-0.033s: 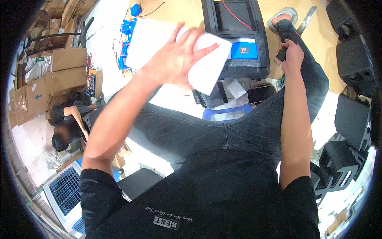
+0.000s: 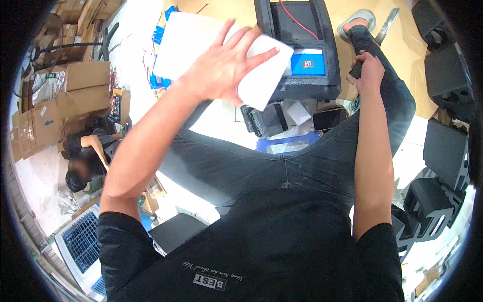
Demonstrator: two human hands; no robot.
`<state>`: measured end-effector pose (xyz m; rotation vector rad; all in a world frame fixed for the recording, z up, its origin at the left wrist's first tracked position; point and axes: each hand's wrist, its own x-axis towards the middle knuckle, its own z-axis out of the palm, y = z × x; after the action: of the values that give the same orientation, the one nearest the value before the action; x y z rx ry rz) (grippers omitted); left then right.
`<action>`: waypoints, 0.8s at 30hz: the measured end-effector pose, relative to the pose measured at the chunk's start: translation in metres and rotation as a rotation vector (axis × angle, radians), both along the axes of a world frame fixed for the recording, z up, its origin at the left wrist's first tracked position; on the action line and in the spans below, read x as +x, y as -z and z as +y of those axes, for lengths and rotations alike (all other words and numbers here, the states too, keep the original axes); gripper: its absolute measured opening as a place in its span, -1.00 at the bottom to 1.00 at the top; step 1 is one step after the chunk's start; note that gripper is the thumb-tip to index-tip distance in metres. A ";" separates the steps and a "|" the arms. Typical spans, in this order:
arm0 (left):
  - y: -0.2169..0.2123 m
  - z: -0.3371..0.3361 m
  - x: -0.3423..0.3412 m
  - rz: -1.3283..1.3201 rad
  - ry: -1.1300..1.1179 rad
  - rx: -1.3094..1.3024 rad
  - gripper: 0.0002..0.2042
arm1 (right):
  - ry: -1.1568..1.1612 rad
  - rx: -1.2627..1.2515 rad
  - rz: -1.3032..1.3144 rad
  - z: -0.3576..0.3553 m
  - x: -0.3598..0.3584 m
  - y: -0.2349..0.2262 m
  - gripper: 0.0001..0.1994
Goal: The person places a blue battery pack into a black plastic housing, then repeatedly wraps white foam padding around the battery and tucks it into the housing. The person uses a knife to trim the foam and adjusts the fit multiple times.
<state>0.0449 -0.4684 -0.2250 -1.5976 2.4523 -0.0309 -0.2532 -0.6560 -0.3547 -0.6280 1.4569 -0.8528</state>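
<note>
My left hand [image 2: 216, 70] spans a flat white panel [image 2: 186, 43] with its fingers spread. The fingertips reach the far edge and the thumb sits at the near edge. Under and beyond the panel's left end, small blue wired blocks [image 2: 157, 35] partly show. The panel's right end overlaps a black foam-like case [image 2: 314, 90] with a blue box [image 2: 308, 63] and a red wire [image 2: 302, 24] in it. By my right shin, my right hand [image 2: 371, 70] is closed round a short dark handle-like object [image 2: 355, 70] with a paler end; its kind is unclear.
Between my legs lie a black phone-like slab [image 2: 329, 118], clear plastic cases [image 2: 269, 121] and a blue tray [image 2: 317, 136]. Cardboard boxes [image 2: 88, 85] stand at the left, near another person [image 2: 83, 166]. Black foam-like blocks [image 2: 443, 146] line the right side.
My left hand and the white panel have tilted and shifted slightly; the panel's near corner has moved away from me. More of the blue blocks is covered. My right hand stays nearly still.
</note>
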 end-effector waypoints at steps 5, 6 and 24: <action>0.016 -0.072 -0.036 -0.468 0.284 -0.193 -0.01 | -0.009 -0.037 0.037 0.013 0.001 -0.013 -0.80; 0.023 -0.082 -0.044 -0.508 0.378 -0.272 -0.15 | -0.025 -0.040 0.054 0.014 0.003 -0.008 -0.82; 0.076 -0.086 -0.091 -0.579 0.747 -0.035 -0.78 | -0.614 -0.401 -0.602 -0.029 0.039 -0.037 -0.54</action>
<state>-0.0465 -0.5539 -0.3013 -0.4813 2.3898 -0.5621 -0.2142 -0.6847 -0.3179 -0.9524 0.4969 -0.7484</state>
